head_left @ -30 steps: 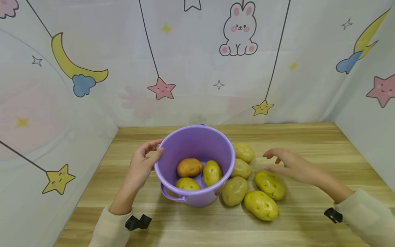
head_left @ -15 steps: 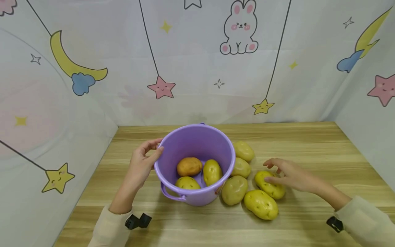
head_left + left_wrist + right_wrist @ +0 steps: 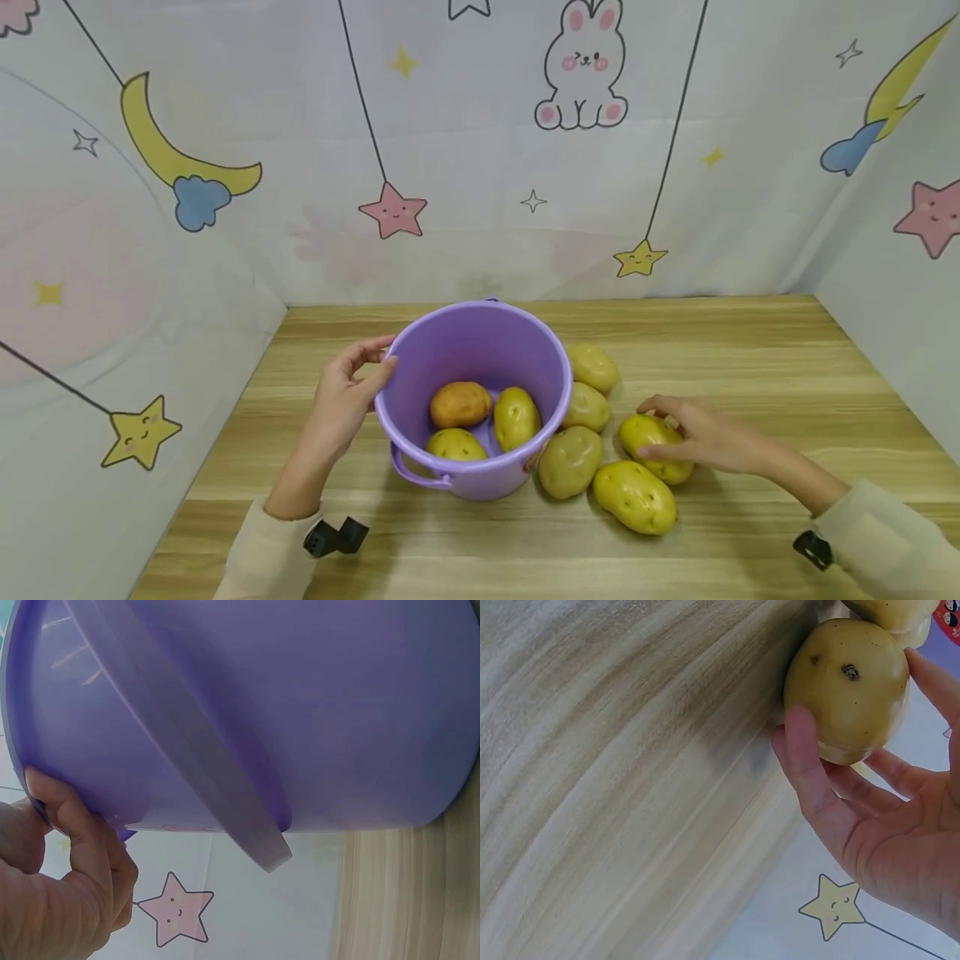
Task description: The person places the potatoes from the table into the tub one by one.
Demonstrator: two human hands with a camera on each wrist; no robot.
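My left hand pinches the left rim of a purple bucket, thumb inside and fingers outside. The left wrist view shows those fingers curled at the rim of the bucket beside its hanging handle. Inside lie a brownish potato and two yellow ones. To the right of the bucket, my right hand grips a yellow potato resting on the table. In the right wrist view, thumb and fingers bracket this potato from opposite sides.
A yellow potato lies just in front of the gripped one. Three duller potatoes, the nearest a greenish potato, line the bucket's right side. The wood-grain table meets a printed cloth backdrop behind and at both sides.
My right hand has come down from above the yellow potato and closed its thumb and fingers around it. The left hand and the bucket have stayed put.
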